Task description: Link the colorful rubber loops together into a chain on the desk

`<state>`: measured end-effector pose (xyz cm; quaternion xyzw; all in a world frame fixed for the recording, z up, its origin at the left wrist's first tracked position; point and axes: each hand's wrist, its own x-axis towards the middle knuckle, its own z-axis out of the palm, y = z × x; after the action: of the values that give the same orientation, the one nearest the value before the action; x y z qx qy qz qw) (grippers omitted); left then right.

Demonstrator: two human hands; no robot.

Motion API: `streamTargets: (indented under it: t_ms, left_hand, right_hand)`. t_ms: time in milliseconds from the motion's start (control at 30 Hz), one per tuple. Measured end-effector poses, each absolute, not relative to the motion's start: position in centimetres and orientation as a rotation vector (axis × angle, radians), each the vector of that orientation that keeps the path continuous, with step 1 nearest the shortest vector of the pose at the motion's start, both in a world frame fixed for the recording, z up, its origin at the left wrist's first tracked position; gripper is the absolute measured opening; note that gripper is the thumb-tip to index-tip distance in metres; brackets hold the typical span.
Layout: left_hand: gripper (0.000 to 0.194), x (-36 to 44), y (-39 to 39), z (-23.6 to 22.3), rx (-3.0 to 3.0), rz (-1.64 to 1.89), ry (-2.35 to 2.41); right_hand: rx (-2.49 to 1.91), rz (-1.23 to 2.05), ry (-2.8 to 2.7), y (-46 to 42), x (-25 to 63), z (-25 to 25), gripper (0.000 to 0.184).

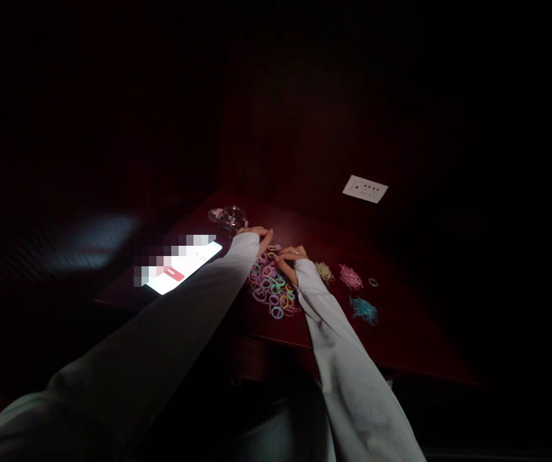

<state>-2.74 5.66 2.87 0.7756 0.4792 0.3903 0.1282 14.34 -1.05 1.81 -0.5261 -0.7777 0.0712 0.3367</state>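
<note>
A loose pile of small coloured hair ties lies on the dark red table, in purple, pink, green, yellow and blue. At its far left edge is my left hand, thumb and finger curled together beside a clear jar. My right hand reaches over the right side of the pile, thumb and forefinger pinched just above the rings. Whatever either hand grips is too small and dim to make out. Right of my right hand are sorted heaps: yellow ties, pink ties and blue ties.
A lit phone lies on the table's left, beside my left forearm. A lid-like round piece rests by the jar. One single hair tie sits right of the pink heap. A white socket plate is on the wall behind.
</note>
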Motion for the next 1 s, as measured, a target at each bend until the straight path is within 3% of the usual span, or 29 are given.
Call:
streamTargets:
  t_ms: [133,300,1000]
  left_hand:
    - [0.046,-2.7,5.7,3.0,2.261,1.107,1.401]
    - [0.047,-2.6,5.5,3.3,2.248,1.085,1.395]
    - [0.042,-2.9,5.6,3.0,2.303,1.071,1.375]
  right_hand:
    - [-1.447,0.180,-1.973,-0.4,14.4,1.4,0.021]
    - [-1.474,0.119,-2.016,-0.3,14.4,0.6,0.016]
    - [-1.413,0.209,-1.920,-0.6,14.4,0.8,0.017]
